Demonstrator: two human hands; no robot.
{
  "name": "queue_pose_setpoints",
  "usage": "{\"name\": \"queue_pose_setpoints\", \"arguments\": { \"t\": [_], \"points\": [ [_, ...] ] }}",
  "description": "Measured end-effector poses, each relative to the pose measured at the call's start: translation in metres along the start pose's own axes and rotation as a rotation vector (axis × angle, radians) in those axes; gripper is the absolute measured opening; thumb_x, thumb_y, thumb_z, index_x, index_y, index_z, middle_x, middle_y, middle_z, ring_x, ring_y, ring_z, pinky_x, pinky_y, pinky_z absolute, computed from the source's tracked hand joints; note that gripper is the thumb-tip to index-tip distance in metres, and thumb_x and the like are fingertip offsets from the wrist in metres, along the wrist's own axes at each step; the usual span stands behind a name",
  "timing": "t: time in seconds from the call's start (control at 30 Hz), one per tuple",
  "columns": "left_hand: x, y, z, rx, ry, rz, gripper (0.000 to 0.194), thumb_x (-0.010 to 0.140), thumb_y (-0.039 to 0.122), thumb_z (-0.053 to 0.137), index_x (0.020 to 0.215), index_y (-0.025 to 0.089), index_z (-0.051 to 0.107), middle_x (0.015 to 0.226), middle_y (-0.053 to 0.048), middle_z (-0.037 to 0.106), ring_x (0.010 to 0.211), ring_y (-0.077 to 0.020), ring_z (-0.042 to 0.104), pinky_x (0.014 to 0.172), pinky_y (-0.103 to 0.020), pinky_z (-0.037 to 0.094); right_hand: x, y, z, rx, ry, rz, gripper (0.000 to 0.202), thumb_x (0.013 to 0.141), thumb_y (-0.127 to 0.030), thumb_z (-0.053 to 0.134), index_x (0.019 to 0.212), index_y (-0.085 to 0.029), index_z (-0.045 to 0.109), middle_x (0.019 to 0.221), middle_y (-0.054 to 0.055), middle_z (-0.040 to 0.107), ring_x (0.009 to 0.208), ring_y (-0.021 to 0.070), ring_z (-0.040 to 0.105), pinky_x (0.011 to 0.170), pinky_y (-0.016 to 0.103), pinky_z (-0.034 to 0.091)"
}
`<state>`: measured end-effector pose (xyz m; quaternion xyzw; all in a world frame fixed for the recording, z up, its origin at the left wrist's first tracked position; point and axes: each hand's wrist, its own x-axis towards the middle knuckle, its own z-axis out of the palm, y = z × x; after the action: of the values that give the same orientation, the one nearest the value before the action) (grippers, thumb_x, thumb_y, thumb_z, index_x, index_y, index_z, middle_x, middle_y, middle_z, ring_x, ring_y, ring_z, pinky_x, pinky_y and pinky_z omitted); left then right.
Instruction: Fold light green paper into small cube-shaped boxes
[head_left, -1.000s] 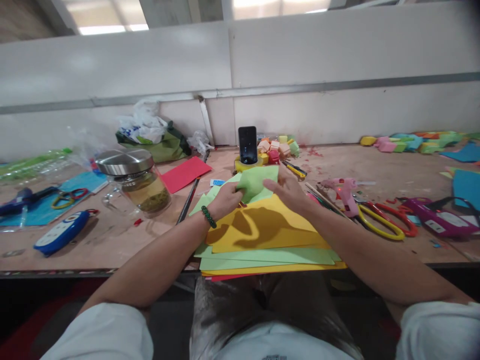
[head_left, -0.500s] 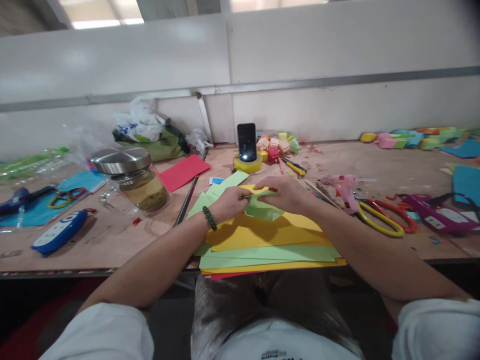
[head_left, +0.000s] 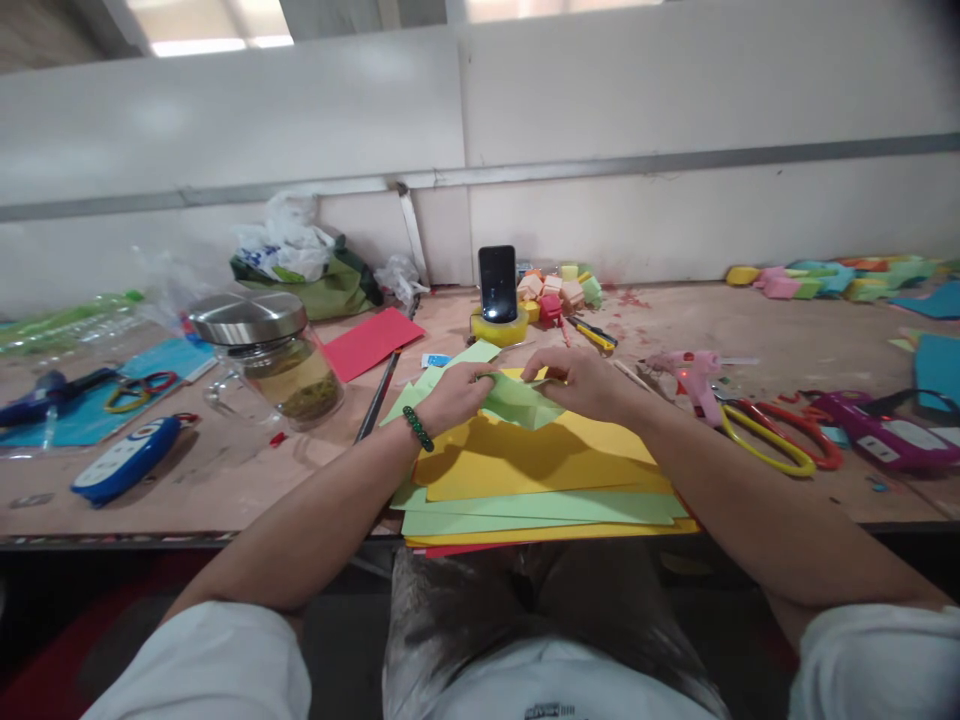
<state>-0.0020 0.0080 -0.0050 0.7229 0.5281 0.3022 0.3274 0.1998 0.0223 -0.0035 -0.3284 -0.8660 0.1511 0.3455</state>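
A folded piece of light green paper [head_left: 523,404] is between my hands, above a stack of sheets. My left hand [head_left: 459,396], with a green bead bracelet at the wrist, pinches its left edge. My right hand [head_left: 574,380] grips the right side with bent fingers. Beneath lie yellow sheets [head_left: 540,465] over light green sheets [head_left: 517,512], with a red edge showing at the bottom. More light green paper [head_left: 480,352] lies behind my left hand.
A glass mug [head_left: 289,375] and blue power strip [head_left: 127,460] are left. A phone [head_left: 498,284] stands on a yellow tape roll. Right are a pink glue gun [head_left: 697,380], scissors [head_left: 772,445] and a purple power strip [head_left: 885,430]. Folded paper pieces [head_left: 553,295] lie behind.
The green paper has shifted slightly left and up between my hands and is turned differently. My right hand has changed its finger position on it. The view has moved slightly.
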Motion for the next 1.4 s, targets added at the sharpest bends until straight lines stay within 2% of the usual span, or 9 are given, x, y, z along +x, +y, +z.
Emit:
{"name": "queue_pose_setpoints", "arguments": {
  "t": [0.13,0.3,0.43,0.53,0.7,0.87,0.97,1.17,1.4],
  "points": [
    [0.003,-0.005,0.001,0.068,0.013,0.060,0.027,0.075,0.018,0.041,0.065,0.013,0.067,0.061,-0.002,0.060,0.059,-0.0138,0.054,0.053,-0.023,0.045,0.001,0.001,-0.001,0.049,0.022,0.046,0.008,0.072,-0.017,0.054,0.072,-0.019,0.062,0.068,0.000,0.064,0.062,0.0123,0.055,0.058,0.023,0.040],
    [0.004,-0.009,0.003,0.060,0.122,0.120,0.042,0.070,0.010,0.046,0.104,0.013,0.071,0.097,-0.006,0.072,0.083,-0.0177,0.063,0.075,-0.027,0.052,0.000,0.003,0.001,0.081,0.015,-0.020,0.021,0.067,-0.011,0.051,0.076,-0.020,0.067,0.072,0.001,0.067,0.064,0.0134,0.059,0.058,0.024,0.043],
    [0.004,-0.012,0.008,0.046,0.090,0.147,0.047,0.072,0.008,0.042,0.110,0.013,0.069,0.104,-0.007,0.072,0.094,-0.0195,0.064,0.089,-0.033,0.051,-0.003,0.002,0.004,0.020,0.047,-0.141,0.030,0.066,-0.008,0.049,0.078,-0.023,0.072,0.089,0.003,0.071,0.082,0.0179,0.065,0.071,0.029,0.050],
    [0.005,-0.016,0.012,0.068,0.128,0.252,0.049,0.073,0.008,0.042,0.114,0.014,0.068,0.111,-0.008,0.070,0.102,-0.0205,0.062,0.097,-0.035,0.047,-0.006,-0.001,0.004,-0.056,0.063,-0.158,0.033,0.067,-0.007,0.049,0.080,-0.026,0.073,0.098,0.003,0.071,0.092,0.0194,0.066,0.082,0.033,0.050],
    [0.006,-0.020,0.010,0.125,0.253,0.444,0.060,0.065,0.001,0.040,0.114,0.020,0.069,0.108,-0.005,0.069,0.101,-0.0196,0.062,0.094,-0.034,0.049,-0.006,-0.010,-0.005,0.127,-0.059,-0.111,0.018,0.072,-0.023,0.061,0.085,-0.025,0.073,0.116,0.006,0.067,0.109,0.0250,0.060,0.095,0.040,0.045],
    [-0.002,-0.014,0.006,0.241,0.331,0.582,0.063,0.065,-0.001,0.039,0.119,0.019,0.064,0.113,-0.006,0.066,0.106,-0.0188,0.060,0.096,-0.033,0.047,0.002,-0.008,-0.003,0.418,0.135,0.195,0.018,0.075,-0.037,0.063,0.074,-0.019,0.064,0.082,0.005,0.070,0.074,0.0172,0.064,0.065,0.030,0.050],
    [-0.009,-0.008,0.006,0.303,0.334,0.641,0.064,0.064,-0.001,0.039,0.122,0.018,0.059,0.120,-0.007,0.064,0.111,-0.0190,0.058,0.098,-0.032,0.045,0.005,-0.004,0.003,0.491,0.117,0.262,0.025,0.071,-0.042,0.067,0.079,-0.018,0.068,0.074,0.003,0.068,0.066,0.0147,0.060,0.059,0.027,0.047],
    [-0.013,-0.005,0.009,0.313,0.375,0.540,0.039,0.068,0.004,0.043,0.103,0.020,0.053,0.105,-0.006,0.068,0.099,-0.0196,0.063,0.085,-0.030,0.049,0.003,-0.008,0.006,0.463,0.102,0.235,0.022,0.072,-0.042,0.067,0.073,-0.020,0.073,0.070,0.001,0.069,0.066,0.0159,0.061,0.056,0.027,0.046],
    [-0.012,-0.003,0.013,0.243,0.368,0.536,0.016,0.072,0.010,0.047,0.082,0.022,0.042,0.104,-0.006,0.066,0.095,-0.0190,0.062,0.079,-0.030,0.048,-0.002,-0.012,0.013,0.090,0.240,0.047,0.014,0.079,-0.027,0.059,0.075,-0.022,0.071,0.076,0.002,0.071,0.069,0.0165,0.063,0.066,0.029,0.048]
  ]
}}
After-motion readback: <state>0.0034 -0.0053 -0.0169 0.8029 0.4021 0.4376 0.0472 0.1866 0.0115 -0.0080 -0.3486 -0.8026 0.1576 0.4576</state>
